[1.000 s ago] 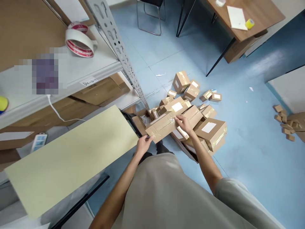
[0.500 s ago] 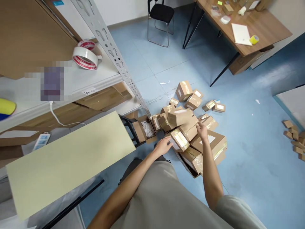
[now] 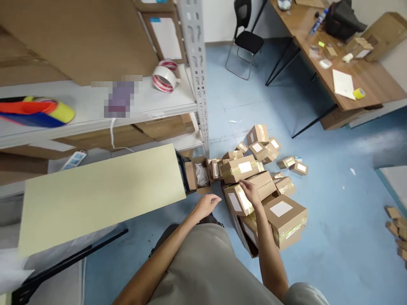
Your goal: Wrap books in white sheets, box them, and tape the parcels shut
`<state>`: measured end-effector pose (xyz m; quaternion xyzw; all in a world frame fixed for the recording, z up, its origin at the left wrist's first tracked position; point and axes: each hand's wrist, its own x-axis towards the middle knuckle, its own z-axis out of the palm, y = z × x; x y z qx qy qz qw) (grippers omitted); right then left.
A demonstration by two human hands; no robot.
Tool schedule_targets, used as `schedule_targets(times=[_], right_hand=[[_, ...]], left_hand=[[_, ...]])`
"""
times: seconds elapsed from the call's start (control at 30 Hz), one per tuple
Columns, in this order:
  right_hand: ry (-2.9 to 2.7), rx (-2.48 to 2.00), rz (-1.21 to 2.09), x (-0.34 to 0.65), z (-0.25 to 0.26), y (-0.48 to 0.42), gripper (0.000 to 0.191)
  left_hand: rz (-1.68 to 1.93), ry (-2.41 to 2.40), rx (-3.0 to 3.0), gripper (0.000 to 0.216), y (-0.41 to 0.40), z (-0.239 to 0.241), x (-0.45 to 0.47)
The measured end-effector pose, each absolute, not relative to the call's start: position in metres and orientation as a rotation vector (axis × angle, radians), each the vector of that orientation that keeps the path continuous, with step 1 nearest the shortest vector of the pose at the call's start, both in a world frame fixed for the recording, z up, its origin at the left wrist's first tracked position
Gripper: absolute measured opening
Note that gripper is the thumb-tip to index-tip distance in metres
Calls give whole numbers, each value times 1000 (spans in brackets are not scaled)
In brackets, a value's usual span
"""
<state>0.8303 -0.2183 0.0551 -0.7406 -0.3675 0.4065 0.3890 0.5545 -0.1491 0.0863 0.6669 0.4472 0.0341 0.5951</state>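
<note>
A heap of taped cardboard boxes (image 3: 260, 148) with white labels lies on the blue floor. My right hand (image 3: 251, 191) is closed over the top edge of a small taped box (image 3: 237, 202) at the near side of the heap. Just behind it lies a longer labelled box (image 3: 241, 168). A larger labelled box (image 3: 284, 216) sits to the right of my forearm. My left hand (image 3: 208, 204) hovers left of the small box, fingers loosely apart, with nothing in it.
A pale yellow tabletop (image 3: 101, 195) stands at my left, with an open carton (image 3: 199, 176) by its corner. Behind it a metal shelf (image 3: 95, 106) carries a tape roll (image 3: 165, 78). A wooden desk (image 3: 349, 72) and a chair (image 3: 246, 42) stand farther back. Small brown blocks (image 3: 397, 228) lie at the right.
The long box that both hands held a second ago now lies on the heap. My right hand has come to the small taped box; my left hand has drawn back off it.
</note>
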Motion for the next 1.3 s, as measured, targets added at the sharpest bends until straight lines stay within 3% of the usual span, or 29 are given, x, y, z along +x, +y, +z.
schedule_targets(times=[0.33,0.67,1.07,1.3], right_hand=[[-1435,-1553,1348,673,114,-157,61],[-1960,-1174,1564,426,173,-188,55],[-2409,-688,1838,149,172,-277,52],[-2567,-459,1959,46,157,-306,52]], left_hand=[[667,1114,1233,42,-174,108,422],[1238,1373,894,57,-311,142,206],[1822,1693,210,68,-520,143,20],[1922,1779,-53,69,-573,135,-31]])
